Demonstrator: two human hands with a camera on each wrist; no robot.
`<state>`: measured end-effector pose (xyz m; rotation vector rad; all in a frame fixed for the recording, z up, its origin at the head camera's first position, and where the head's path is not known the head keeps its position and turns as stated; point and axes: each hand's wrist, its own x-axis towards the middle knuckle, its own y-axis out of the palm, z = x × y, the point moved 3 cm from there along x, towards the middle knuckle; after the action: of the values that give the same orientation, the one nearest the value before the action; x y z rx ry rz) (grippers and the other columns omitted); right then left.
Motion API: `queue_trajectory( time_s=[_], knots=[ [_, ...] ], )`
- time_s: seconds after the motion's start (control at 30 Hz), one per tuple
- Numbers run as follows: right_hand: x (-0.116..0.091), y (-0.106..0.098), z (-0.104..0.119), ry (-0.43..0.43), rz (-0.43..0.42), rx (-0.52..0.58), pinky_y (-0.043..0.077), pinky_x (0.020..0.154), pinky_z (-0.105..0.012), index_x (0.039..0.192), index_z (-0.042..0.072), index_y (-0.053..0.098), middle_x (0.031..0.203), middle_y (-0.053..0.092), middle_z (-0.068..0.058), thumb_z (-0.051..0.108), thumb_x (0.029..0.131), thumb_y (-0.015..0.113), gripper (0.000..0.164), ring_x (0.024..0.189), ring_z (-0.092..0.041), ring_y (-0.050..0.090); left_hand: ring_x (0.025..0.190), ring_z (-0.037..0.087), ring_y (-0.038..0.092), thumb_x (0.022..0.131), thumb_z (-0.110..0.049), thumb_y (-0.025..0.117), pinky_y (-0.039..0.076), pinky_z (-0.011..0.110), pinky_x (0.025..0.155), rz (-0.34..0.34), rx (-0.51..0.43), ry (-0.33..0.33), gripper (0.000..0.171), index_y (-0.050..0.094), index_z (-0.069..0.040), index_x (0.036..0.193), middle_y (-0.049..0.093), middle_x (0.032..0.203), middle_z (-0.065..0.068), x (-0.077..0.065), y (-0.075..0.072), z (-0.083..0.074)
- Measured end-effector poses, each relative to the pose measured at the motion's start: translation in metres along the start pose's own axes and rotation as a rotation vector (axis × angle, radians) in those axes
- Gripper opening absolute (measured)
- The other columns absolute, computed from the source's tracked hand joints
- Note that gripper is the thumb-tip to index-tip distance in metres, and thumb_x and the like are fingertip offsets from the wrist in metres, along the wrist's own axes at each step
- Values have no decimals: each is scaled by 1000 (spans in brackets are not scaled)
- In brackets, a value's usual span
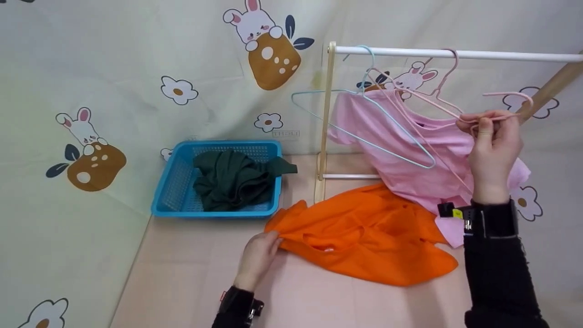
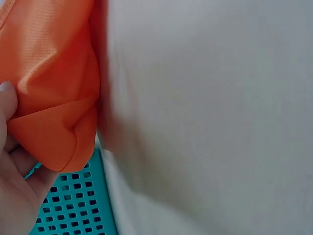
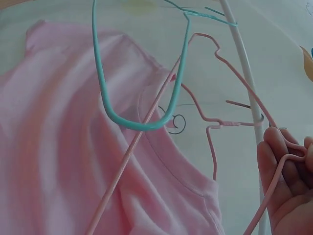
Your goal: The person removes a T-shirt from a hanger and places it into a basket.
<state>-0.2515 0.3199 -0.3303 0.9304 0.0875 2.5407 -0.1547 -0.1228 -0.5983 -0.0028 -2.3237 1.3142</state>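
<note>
An orange shirt was spread loosely on the table, mostly to the right of the left hand, its edge near the neck opening caught there in a closed pinch of thumb and fingers. By the right hand, a pink wire hanger was gripped near the base of its hook, its frame extended leftward from that grip. Left of the right grip, a turquoise hanger and a pink T-shirt were hung from the white rail. A blue basket containing a dark green garment was placed beyond the left grip. The orange cloth was judged light, soft and floppy, apt to bunch under a single pinch, and best held at the neckline or shoulder. The hanger was judged light, springy and perhaps slippery, best held at the hook's base.
</note>
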Motion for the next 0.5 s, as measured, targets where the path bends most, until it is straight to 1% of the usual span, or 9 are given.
queue_trajectory(
  time_s=[0.07, 0.2, 0.27, 0.4, 0.5],
  knots=[
    [6, 9, -1, 21, 32, -68, 54, 85, -28, 100, 0, 56, 93, 68, -18, 3, 97, 55, 4, 81, -23, 70, 71, 23, 61, 94, -19, 68, 50, 39, 67, 10, 8, -8, 11, 60, -14, 89, 60, 73, -1, 0, 0, 0],
    [20, 32, 0, 12, 104, -257, 54, 85, -27, 101, 3, 57, 94, 70, -9, 4, 100, 52, 5, 82, -17, 69, 72, 23, 62, 95, -21, 67, 51, 40, 70, 23, 15, -17, 12, 59, -15, 89, 59, 74, -1, 0, 2, 0],
    [27, 44, 0, 20, 139, -315, 54, 84, -25, 102, 3, 57, 94, 70, -7, 5, 100, 51, 7, 83, -14, 69, 72, 23, 61, 95, -20, 67, 51, 40, 70, 25, 15, -18, 12, 59, -15, 88, 59, 74, -1, 0, 2, 0],
    [39, 66, 1, 36, 208, -400, 54, 81, -23, 103, 3, 59, 96, 70, -8, 7, 101, 51, 9, 81, -10, 69, 73, 24, 62, 95, -20, 68, 51, 40, 71, 21, 26, -9, 13, 59, -14, 87, 59, 74, 0, 0, 2, -2],
    [46, 82, 2, 42, 258, -463, 54, 79, -21, 104, 3, 59, 97, 70, -8, 11, 102, 51, 11, 79, -7, 68, 77, 25, 64, 95, -21, 68, 51, 40, 76, 20, 32, -4, 11, 60, -14, 90, 62, 77, 1, -1, 3, -3]
  ],
)
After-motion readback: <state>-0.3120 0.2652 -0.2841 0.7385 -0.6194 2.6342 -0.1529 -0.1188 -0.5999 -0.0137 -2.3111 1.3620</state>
